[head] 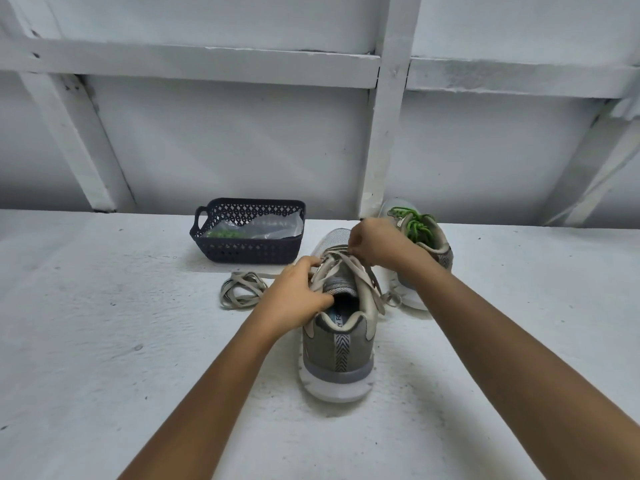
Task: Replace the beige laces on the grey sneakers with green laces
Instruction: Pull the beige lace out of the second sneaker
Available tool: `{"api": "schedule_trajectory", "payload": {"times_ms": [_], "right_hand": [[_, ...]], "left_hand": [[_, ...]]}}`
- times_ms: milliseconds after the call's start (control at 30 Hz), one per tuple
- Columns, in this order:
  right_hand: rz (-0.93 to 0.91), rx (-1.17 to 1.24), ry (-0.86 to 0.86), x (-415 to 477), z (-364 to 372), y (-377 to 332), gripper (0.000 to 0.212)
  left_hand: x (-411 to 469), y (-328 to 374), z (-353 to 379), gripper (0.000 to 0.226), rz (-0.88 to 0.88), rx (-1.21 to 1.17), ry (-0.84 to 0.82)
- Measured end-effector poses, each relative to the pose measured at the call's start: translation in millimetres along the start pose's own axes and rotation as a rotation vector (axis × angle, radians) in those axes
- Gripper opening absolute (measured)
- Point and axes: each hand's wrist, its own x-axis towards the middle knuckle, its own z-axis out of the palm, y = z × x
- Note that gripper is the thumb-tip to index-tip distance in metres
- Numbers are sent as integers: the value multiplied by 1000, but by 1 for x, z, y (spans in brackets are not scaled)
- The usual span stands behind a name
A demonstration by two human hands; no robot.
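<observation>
Beige laces [346, 268] are pinched near the toe by the curled fingers [354, 245] of the right hand [373, 241], while the left hand [298, 296] grips the side of their grey sneaker [337, 355], which stands on the counter [104, 341] just beside the second sneaker [440, 251] with green laces [414, 225], near a dark basket [242, 251].

Bare tabletop [104, 341] is lying open at near left. A basket [247, 252] and loose beige lace [242, 289] are blocking farther back, a second sneaker [438, 245] crowding the right.
</observation>
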Motion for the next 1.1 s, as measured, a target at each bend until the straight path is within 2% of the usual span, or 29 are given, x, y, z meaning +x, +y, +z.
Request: {"api": "schedule_trajectory", "payload": {"times_ms": [133,233,267,333,367,400,433,500,567,700,833,933,1033,1100], "right_hand": [[-26,-123,-28,5,10,-1,17],[-72,-133,-12,3,10,-1,11],[-91,-150,-1,3,10,-1,14],[-71,-93,16,5,12,0,14],[-25,-35,28,6,11,0,7],[19,7,50,7,9,1,9],[74,50,48,7,6,4,22],[112,172,-31,6,0,10,33],[101,214,-85,1,0,8,23],[82,63,33,4,7,3,19],[75,68,150,8,7,4,14],[127,153,63,10,4,9,36],[150,233,-44,4,4,10,26],[142,239,-21,3,4,9,22]], "left_hand": [[-2,3,2,57,-7,-45,26],[-3,3,2,55,-11,-55,34],[-3,3,2,55,-11,-56,37],[-4,2,3,55,-14,-67,41],[-4,3,3,55,-18,-75,40],[-4,3,3,54,-21,-83,41],[-4,3,3,54,-23,-86,43],[-4,4,4,52,-22,-93,50],[-5,4,4,51,-22,-107,53],[-6,3,5,53,-29,-130,54],[-6,3,5,52,-31,-121,52],[-6,3,4,51,-30,-119,51],[-6,3,4,52,-32,-114,52],[-6,3,4,52,-30,-114,47]]}}
